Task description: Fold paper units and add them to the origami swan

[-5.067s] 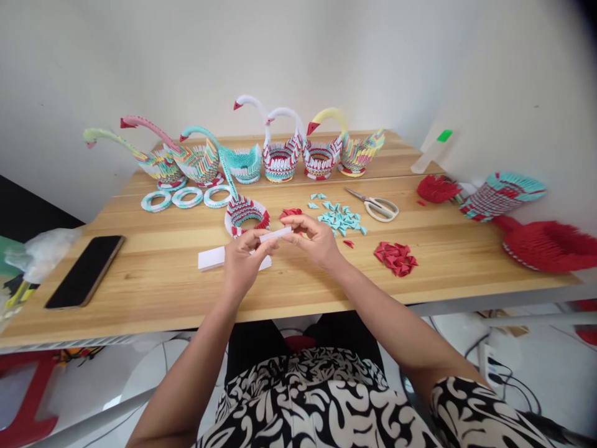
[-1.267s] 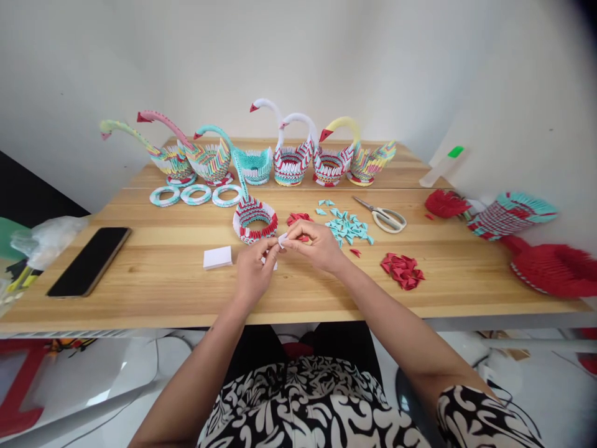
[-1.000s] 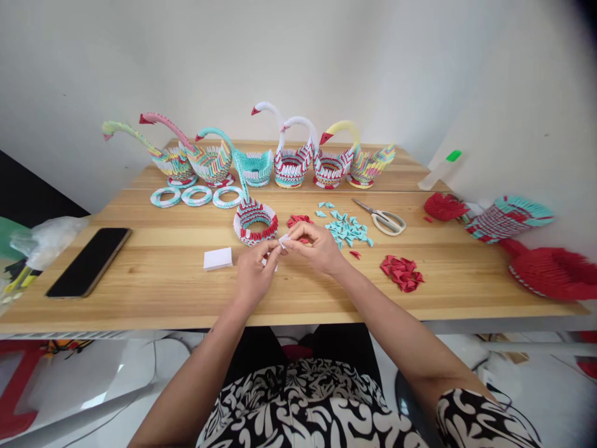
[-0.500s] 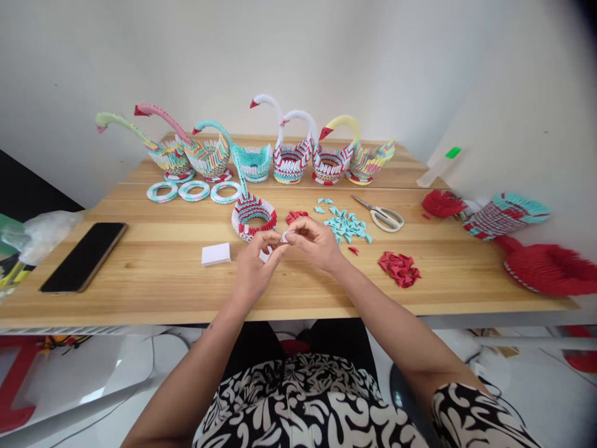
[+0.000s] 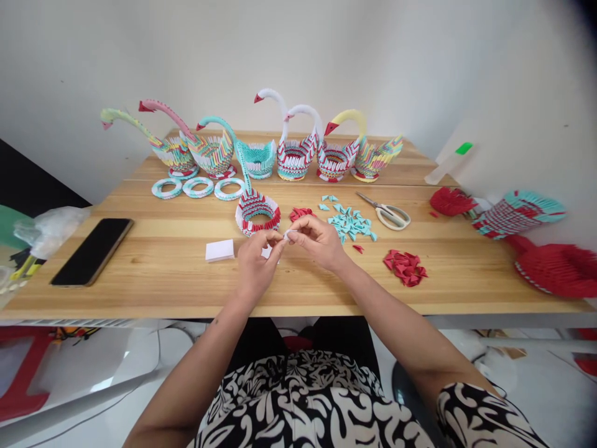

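Note:
Between the fingertips of both my hands is a small white piece of paper [image 5: 288, 234], mostly covered by the fingers. My left hand [image 5: 259, 260] pinches it from the left, and my right hand [image 5: 319, 241] pinches it from the right. Some white paper [image 5: 267, 251] shows behind my left hand on the table. A stack of white paper slips [image 5: 219, 250] lies left of that hand. Just beyond my hands stands a red, white and turquoise folded-paper basket [image 5: 258, 213]. Red folded pieces [image 5: 301, 213] lie behind my right hand, and turquoise folded triangles [image 5: 351, 223] beside it.
Several folded-paper swans [image 5: 296, 155] line the table's back. Three paper rings [image 5: 198, 186] sit at the left, beyond a phone [image 5: 93, 252]. Scissors [image 5: 390, 215] and a red paper pile [image 5: 405, 267] lie right. Larger paper models [image 5: 555, 267] occupy the far right.
The camera view has shifted slightly, so the table things appear a little further right. My fingers have moved slightly on the white paper, which now shows less of its face.

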The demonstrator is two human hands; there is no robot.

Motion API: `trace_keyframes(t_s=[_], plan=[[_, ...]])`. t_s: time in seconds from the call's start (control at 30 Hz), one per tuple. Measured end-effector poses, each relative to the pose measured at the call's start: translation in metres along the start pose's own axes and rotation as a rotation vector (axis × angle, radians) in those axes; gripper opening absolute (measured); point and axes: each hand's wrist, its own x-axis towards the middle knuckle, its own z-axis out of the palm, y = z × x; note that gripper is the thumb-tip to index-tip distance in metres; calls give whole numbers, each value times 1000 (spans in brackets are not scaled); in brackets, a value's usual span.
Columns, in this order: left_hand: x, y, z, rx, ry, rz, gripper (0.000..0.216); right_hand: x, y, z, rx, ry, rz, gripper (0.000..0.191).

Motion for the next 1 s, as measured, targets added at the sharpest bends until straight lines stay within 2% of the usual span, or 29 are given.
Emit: trace_keyframes(t_s=[0.17, 0.4, 0.73, 1.0], plan=[[2, 4, 1, -5, -23, -24, 12, -1, 0, 2, -42, 29, -18, 17], [5, 3, 3, -192, -110, -190, 11, -2, 0, 2, 15, 34, -41, 16], [5, 4, 1, -179, -95, -145, 20, -1, 2, 2, 64, 11, -15, 17], [4, -1, -1, -221, -160, -185, 27, 0, -1, 2, 63, 8, 23, 22]])
